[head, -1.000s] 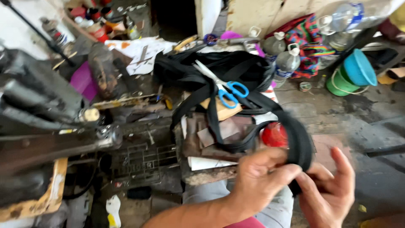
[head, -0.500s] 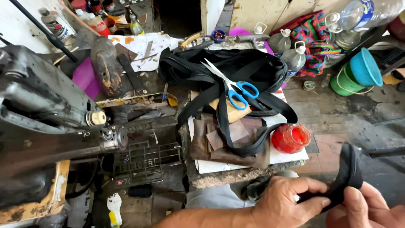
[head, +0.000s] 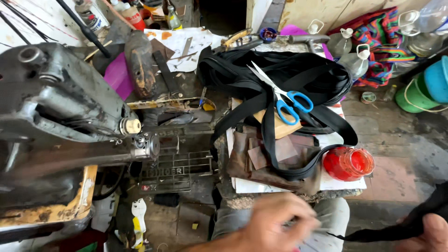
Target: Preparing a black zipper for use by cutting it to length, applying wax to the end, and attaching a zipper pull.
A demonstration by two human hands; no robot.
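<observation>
Gripping the black strap (head: 420,219) in my right hand (head: 427,233) at the lower right edge, I judge the blurred, loosely open, empty left hand (head: 275,224) should retake it nearby, keeping it flat and untwisted.

The scissors (head: 282,95) lie on the pile of straps (head: 280,74) at center. The jar (head: 347,163) sits at four o'clock from them, the sewing machine (head: 60,121) at nine, the buckets (head: 422,86) at three.
</observation>
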